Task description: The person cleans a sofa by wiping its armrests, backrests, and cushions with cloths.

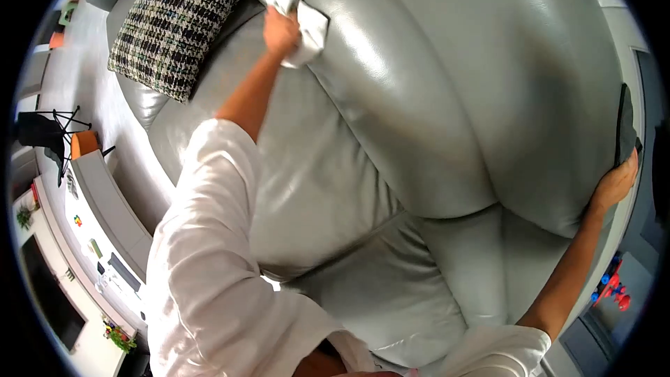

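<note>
Head view: left hand (281,31) with white cloth (313,28) on grey sofa (391,91)

The left hand is closed around part of the white cloth, and its loose ends come out above and to the right of the fingers. The cloth is near the joint where the seat (300,160) meets the backrest (502,49). The right hand (617,180) is at the far edge of the backrest, beside a dark piece (625,126); whether it grips this or only leans, I cannot tell.

In my judgement, the step in hand is a wiping stroke. A further stroke would call for a flat cloth under the left hand and steady support from the right.

Just to the left of the left hand, a checked pillow (180,28) limits the room. Between the two hands, the backrest gives a wide, smooth surface. Below the left hand the seat is also open, but the seams could catch the cloth.
</note>
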Tool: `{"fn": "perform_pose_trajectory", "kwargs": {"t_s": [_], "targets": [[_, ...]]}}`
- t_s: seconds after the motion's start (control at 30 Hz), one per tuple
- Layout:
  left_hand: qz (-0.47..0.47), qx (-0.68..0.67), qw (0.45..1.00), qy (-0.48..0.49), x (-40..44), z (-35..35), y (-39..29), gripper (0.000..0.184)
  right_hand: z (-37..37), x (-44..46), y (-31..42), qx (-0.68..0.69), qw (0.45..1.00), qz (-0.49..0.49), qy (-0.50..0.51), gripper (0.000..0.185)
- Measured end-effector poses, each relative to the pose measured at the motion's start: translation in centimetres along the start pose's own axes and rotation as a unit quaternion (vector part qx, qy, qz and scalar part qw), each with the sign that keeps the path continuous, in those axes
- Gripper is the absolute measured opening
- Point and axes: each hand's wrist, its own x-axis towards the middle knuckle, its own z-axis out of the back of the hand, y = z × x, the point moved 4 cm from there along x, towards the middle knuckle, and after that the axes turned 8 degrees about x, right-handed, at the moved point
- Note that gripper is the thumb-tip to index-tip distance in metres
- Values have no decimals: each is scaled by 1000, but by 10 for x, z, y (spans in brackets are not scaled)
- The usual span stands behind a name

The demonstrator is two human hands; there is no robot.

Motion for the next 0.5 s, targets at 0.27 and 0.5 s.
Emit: {"fn": "perform_pose_trajectory", "kwargs": {"t_s": [0.27, 0.5], "targets": [[-432, -99, 603, 663, -643, -125, 137, 35, 0, -4, -22, 7, 999, 34, 6, 47], [-170, -152, 780, 582, -398, 19, 4, 54, -2, -3, -13, 24, 1000, 15, -5, 47]]}}
